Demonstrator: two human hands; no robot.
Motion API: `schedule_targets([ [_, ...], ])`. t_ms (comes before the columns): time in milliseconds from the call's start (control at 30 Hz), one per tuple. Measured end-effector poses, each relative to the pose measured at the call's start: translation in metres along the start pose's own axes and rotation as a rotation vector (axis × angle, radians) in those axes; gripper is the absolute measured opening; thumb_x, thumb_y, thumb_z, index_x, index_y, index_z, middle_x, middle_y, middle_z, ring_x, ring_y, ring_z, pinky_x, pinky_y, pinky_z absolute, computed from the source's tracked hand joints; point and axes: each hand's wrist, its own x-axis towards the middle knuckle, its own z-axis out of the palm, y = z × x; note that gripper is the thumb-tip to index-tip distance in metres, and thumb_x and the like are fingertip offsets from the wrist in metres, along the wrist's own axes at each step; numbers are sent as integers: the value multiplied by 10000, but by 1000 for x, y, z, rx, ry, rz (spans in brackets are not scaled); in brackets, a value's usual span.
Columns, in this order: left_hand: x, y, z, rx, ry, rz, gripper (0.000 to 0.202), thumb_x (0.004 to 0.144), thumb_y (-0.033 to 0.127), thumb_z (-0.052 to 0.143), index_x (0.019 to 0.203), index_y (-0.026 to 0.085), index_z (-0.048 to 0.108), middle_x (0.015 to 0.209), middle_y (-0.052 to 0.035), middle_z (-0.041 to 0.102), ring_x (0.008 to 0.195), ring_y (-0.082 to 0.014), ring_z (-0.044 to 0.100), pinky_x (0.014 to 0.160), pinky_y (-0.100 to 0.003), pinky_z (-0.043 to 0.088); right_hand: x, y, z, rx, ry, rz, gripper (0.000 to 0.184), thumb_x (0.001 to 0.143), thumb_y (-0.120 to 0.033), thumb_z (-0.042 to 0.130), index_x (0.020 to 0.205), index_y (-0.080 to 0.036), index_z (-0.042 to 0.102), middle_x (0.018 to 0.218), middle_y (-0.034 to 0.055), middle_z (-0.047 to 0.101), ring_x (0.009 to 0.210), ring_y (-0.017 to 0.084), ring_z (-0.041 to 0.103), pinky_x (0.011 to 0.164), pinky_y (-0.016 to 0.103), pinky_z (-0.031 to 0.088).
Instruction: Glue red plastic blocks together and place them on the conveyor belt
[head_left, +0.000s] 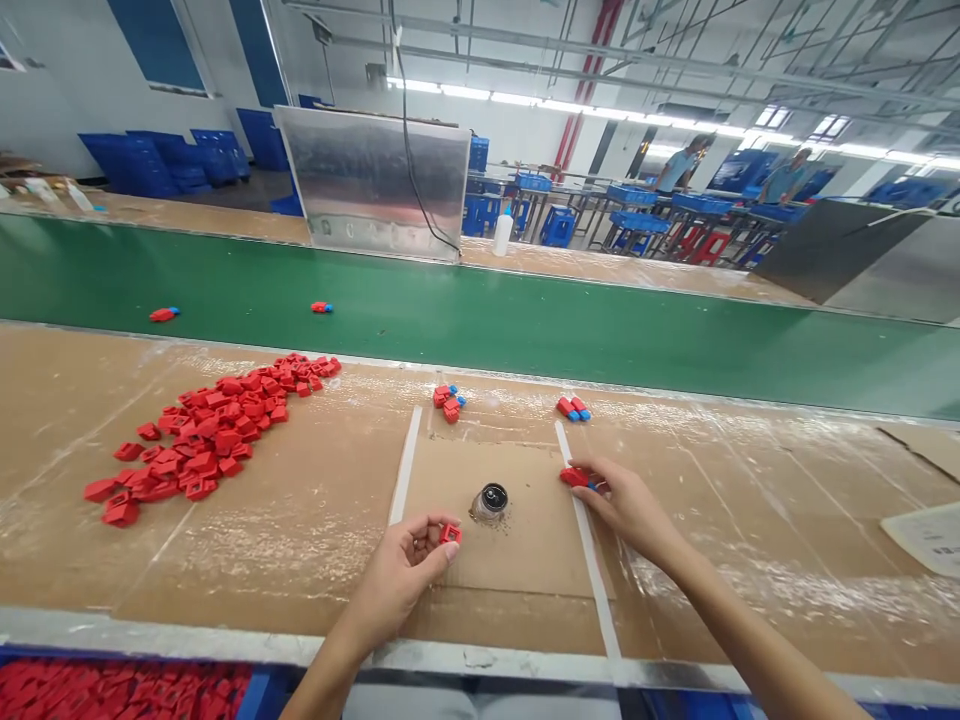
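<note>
Between thumb and fingers, my left hand [409, 565] pinches a small red plastic block [450, 535] with a square hollow in it. Right of it on the cardboard stands a small round black pot [492, 499]. My right hand [619, 500] has its fingers closed on a red and blue plastic piece [576, 477], just over the right white tape strip [589, 550]. Beyond that hand lie two red and blue pieces [574, 408] side by side. A few more such pieces [448, 402] rest near the top of the left tape strip [405, 465].
A heap of red blocks [217, 420] spreads over the table at left. Past the table runs a green belt [525, 330] carrying two red and blue pieces. A blue bin [259, 695] of red parts sits at lower left. A white bottle [503, 232] stands beyond the belt.
</note>
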Motion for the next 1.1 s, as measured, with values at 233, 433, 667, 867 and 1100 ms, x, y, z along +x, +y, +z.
schedule_targets([
  [233,-9,-3,10,37,63,-13,317,886,379,609,1136,190,651,786,16,502,709,-128,435,644,-234,358,-1,-15,0,-43,32,12,268,936,-393,464,1031,-204,627,980,90,667,832,245,631,712,373,504],
  [433,-8,-12,9,-38,62,-10,334,880,344,619,1173,184,624,896,-17,597,797,-143,500,728,-242,405,-5,-65,-6,-34,16,-111,222,944,-310,472,1105,-210,588,1038,83,649,919,231,624,814,376,498],
  [667,-11,-21,7,-143,38,-16,355,853,307,659,1178,171,615,925,-38,601,838,-157,528,769,-257,438,-11,-115,-4,-92,-99,-316,201,994,-258,443,1143,-213,570,1059,90,629,902,210,644,749,328,514],
  [867,-14,-22,8,-128,51,-14,363,848,310,662,1185,177,631,879,-29,593,809,-156,528,750,-253,445,-10,-118,7,-176,-95,-337,210,1012,-313,423,1090,-208,586,966,88,642,810,209,648,671,311,515],
  [1100,-17,-20,9,-80,39,6,313,856,288,643,1155,194,646,854,-17,578,787,-150,526,737,-250,453,-10,-126,10,-209,-83,-318,240,1020,-354,421,1036,-202,608,924,78,644,741,183,645,631,286,505],
])
